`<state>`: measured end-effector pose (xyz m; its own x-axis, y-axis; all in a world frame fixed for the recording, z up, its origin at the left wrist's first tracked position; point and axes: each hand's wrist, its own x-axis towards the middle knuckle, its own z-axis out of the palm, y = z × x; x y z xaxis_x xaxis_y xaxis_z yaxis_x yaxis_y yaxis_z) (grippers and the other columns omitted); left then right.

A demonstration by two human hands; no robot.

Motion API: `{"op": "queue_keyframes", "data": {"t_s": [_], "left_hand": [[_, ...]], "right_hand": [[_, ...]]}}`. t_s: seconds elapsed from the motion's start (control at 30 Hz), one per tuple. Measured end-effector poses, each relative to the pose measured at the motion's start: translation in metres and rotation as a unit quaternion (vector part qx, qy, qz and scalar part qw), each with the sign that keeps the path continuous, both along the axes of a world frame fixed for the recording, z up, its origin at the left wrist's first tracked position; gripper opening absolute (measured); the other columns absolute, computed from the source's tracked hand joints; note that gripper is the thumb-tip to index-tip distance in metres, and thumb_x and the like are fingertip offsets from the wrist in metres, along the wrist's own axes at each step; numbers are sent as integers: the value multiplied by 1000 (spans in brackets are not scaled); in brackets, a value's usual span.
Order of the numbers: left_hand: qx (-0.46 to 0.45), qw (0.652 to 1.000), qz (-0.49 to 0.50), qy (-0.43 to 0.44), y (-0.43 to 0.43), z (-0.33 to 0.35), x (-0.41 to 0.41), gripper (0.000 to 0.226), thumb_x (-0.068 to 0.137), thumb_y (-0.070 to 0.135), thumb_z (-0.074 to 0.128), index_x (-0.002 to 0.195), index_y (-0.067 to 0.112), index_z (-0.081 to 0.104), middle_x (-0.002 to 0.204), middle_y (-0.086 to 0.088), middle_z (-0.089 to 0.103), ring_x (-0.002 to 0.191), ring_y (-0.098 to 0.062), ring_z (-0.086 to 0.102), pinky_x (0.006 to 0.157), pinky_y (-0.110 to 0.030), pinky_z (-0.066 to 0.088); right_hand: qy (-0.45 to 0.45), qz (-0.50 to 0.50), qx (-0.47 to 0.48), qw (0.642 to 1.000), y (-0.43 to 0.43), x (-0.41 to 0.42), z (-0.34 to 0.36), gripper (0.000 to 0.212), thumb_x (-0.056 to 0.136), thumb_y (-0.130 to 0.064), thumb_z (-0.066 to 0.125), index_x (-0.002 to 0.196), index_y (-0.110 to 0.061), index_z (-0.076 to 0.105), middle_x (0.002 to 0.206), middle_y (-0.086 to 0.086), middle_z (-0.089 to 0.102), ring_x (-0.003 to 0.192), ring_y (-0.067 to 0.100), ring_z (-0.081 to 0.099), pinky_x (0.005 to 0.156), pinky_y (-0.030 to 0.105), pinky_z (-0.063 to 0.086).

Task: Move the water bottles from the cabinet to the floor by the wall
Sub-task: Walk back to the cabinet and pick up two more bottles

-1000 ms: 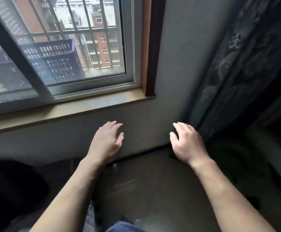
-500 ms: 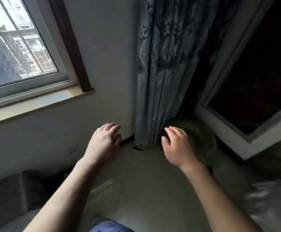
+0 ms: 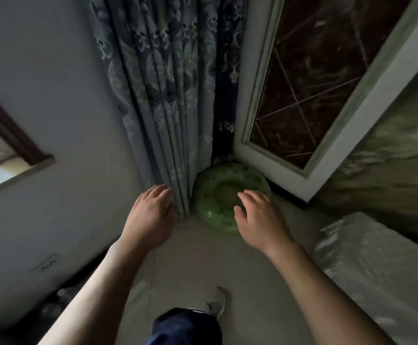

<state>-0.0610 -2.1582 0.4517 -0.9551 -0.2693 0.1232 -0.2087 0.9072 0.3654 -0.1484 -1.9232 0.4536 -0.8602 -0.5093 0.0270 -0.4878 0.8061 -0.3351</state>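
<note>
No water bottle and no cabinet shows in the head view. My left hand (image 3: 152,215) hangs in the air in front of me, fingers relaxed and holding nothing, in front of the foot of the curtain. My right hand (image 3: 259,217) is also empty, fingers loosely spread, above the near edge of a green inflatable ring. Both forearms reach forward from the bottom of the frame. The pale floor (image 3: 203,267) runs along the white wall (image 3: 53,120) on the left.
A patterned grey curtain (image 3: 168,95) hangs in the corner. The green inflatable ring (image 3: 211,207) lies on the floor there. A white-framed dark panel (image 3: 315,83) stands at the right, a plastic-wrapped bulky object (image 3: 377,270) at lower right, a wall socket (image 3: 46,263) low left.
The view has swung right, from the window to the curtain corner and the white-framed panel. The green ring has come fully into sight. Both hands stay empty and raised.
</note>
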Motion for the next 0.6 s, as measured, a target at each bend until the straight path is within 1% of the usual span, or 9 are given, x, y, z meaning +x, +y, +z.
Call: {"op": "queue_keyframes", "data": {"t_s": [0.03,0.07,0.13,0.17,0.23,0.37,0.5,0.6], "left_hand": [[6,1000,-15,1,6,-1,-10,37,87,32,34,96,8,60,106,-7,63,104,-30,57,89,-38,46],[9,999,-33,3,12,-1,-21,41,87,34,32,99,8,61,109,-7,64,106,-31,57,90,-39,47],[15,998,-64,7,23,-4,-44,52,88,36,29,115,9,63,121,-8,63,115,-30,56,97,-41,46],[18,997,-72,6,28,-6,-57,54,89,36,29,123,10,61,126,-8,61,120,-30,54,100,-42,45],[18,996,-83,-5,38,-11,-83,51,91,33,33,131,12,57,132,-7,58,126,-29,50,104,-43,43],[19,993,-119,-16,56,-20,-139,50,92,31,38,134,12,55,136,-7,57,130,-30,48,107,-46,40],[22,990,-137,-39,81,-18,-189,53,92,34,35,138,13,53,141,-8,53,134,-28,44,113,-43,34],[25,986,-157,-54,100,-15,-221,55,91,34,33,138,13,53,142,-8,52,133,-28,44,113,-41,33]], "right_hand": [[-2,-9,4,1000,8,-5,0,50,100,-37,34,145,-13,39,151,3,38,141,19,29,115,31,22],[-6,-19,9,1000,16,-11,0,51,101,-38,34,145,-14,38,152,2,37,141,19,29,115,31,21],[-12,-43,13,999,32,-24,-2,51,100,-39,34,145,-14,40,151,2,38,140,19,31,115,33,24],[-12,-54,17,998,39,-32,-3,51,100,-39,34,144,-14,41,150,3,40,139,20,33,115,34,26],[-14,-71,30,997,54,-50,-3,52,99,-41,33,142,-14,44,148,4,43,137,20,37,114,36,30],[-11,-107,40,993,80,-88,-1,49,98,-35,38,138,-10,47,143,7,48,133,23,42,111,36,33],[-5,-141,39,989,100,-125,0,51,92,-36,38,129,-7,57,130,12,59,121,29,54,102,40,44],[-8,-164,44,986,117,-149,2,49,91,-36,38,124,-6,60,122,13,63,114,31,57,97,42,47]]}}
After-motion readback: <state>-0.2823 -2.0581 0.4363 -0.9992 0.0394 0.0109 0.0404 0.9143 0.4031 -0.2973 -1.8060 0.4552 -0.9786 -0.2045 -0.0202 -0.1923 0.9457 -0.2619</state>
